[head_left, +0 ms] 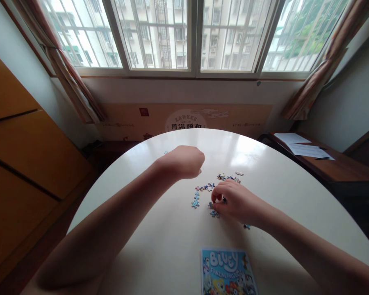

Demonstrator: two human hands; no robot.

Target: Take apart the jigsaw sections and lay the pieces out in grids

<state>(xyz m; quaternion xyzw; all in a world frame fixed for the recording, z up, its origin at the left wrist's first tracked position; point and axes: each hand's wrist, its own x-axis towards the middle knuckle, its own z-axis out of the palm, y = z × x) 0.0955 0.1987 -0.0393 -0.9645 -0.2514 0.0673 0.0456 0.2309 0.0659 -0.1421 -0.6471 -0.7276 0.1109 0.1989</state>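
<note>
My right hand (pixel 235 200) is low over the white table, its thumb and index finger pinched on a small jigsaw puzzle piece (pixel 210 205). Just below those fingertips lie more puzzle pieces (pixel 215 214). A joined, bent strip of pieces (pixel 196 196) runs to the left of this hand, and a further cluster (pixel 230 178) shows behind it. My left hand (pixel 189 162) is curled closed above the table, farther back and to the left. Its fingers are mostly hidden behind the back of the hand, so I cannot see whether anything is in them.
A blue "Bluey" picture sheet (pixel 227 270) lies near the front of the round table (pixel 153 246). One loose piece (pixel 247 226) sits under my right wrist; another (pixel 166 153) is behind my left forearm. Papers (pixel 310 150) rest on a wooden side table at right.
</note>
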